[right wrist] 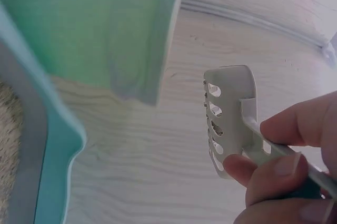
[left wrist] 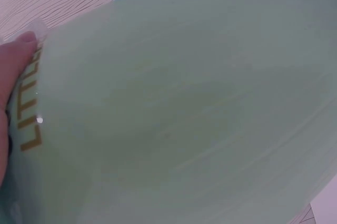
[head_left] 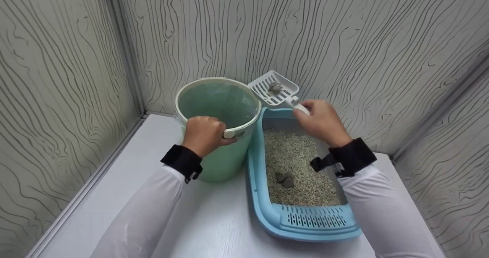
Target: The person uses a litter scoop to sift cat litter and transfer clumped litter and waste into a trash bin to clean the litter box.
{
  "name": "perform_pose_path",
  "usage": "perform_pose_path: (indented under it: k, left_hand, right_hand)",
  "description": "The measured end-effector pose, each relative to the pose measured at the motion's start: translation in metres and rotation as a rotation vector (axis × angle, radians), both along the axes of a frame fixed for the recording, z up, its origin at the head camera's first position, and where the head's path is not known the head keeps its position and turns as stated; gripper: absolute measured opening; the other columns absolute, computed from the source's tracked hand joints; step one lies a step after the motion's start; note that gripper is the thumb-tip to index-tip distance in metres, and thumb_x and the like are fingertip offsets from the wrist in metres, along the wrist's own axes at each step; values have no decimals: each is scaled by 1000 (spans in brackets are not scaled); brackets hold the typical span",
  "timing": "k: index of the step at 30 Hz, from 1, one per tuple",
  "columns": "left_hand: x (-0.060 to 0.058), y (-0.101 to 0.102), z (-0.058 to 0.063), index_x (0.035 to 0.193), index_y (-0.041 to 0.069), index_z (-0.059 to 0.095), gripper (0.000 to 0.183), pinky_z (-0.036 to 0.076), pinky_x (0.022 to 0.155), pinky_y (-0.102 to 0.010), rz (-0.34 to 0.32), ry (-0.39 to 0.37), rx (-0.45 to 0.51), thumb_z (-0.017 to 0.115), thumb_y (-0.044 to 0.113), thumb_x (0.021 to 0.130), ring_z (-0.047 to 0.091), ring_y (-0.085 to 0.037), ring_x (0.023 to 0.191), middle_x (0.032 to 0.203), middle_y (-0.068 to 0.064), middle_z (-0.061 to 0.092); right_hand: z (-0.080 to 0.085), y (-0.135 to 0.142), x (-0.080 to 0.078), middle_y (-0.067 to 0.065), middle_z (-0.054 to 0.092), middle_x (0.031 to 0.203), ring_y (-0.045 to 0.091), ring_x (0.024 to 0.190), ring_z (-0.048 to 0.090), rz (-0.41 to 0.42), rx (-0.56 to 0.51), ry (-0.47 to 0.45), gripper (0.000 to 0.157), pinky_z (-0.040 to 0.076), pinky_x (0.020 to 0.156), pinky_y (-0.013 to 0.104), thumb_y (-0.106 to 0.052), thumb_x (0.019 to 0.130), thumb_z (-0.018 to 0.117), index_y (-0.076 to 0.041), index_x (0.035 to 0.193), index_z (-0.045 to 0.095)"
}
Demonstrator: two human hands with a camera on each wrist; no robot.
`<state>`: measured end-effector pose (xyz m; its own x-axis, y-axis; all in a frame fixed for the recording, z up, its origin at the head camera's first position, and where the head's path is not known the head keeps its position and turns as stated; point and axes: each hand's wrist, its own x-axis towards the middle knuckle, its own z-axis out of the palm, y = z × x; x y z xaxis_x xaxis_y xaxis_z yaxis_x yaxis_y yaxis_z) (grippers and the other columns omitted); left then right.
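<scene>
My left hand grips the near rim of a tall green trash bin fitted with a clear liner. In the left wrist view, a digit of that hand lies beside brown printed lettering on the bin wall. My right hand holds a white slotted litter scoop by its handle, fingers wrapped round it in the right wrist view. A grey litter clump rests on the scoop's slots. The scoop is raised beside the bin's right rim, above the far end of a blue litter box.
Inside the box, grainy litter bears another dark clump. The box's near end has a perforated step. Both containers stand side by side on a white table, with wood-patterned panels behind and at the sides.
</scene>
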<state>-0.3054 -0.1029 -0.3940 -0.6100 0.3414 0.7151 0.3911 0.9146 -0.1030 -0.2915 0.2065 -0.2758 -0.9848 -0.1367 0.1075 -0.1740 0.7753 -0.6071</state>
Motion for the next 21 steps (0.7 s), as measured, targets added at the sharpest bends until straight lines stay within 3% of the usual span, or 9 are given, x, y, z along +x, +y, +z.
perform_pose_path:
  k: [5, 9, 15, 21]
  left_hand:
    - [-1, 2, -3, 53, 23, 29, 76, 21, 45, -36, 1, 4, -7, 80, 75, 74, 29, -14, 47, 53, 7, 27]
    - [-2, 4, -3, 51, 21, 34, 74, 29, 43, -39, -3, 11, 2, 80, 74, 73, 33, -16, 46, 52, 6, 32]
    - [-3, 3, -4, 50, 20, 41, 71, 36, 43, -42, -1, 48, 2, 80, 75, 73, 43, -19, 44, 50, 5, 40]
    - [-3, 1, -2, 50, 19, 43, 70, 39, 43, -42, -1, 57, 4, 80, 75, 72, 45, -19, 43, 49, 4, 44]
  right_hand:
    - [-5, -39, -15, 1, 61, 82, 9, 55, 44, 36, 12, 31, 34, 40, 49, 25, -30, 102, 61, -8, 126, 71]
    - [-19, -60, -22, 7, 67, 86, 13, 59, 51, 68, 89, 132, 29, 43, 57, 28, -27, 102, 61, -7, 120, 74]
    - [-35, -79, -24, 9, 70, 85, 24, 68, 62, 60, 213, 297, 19, 46, 64, 37, -24, 102, 61, -10, 102, 72]
    - [-48, -92, -22, 13, 75, 91, 36, 77, 72, 65, 360, 543, 14, 55, 66, 54, -21, 101, 64, -10, 107, 71]
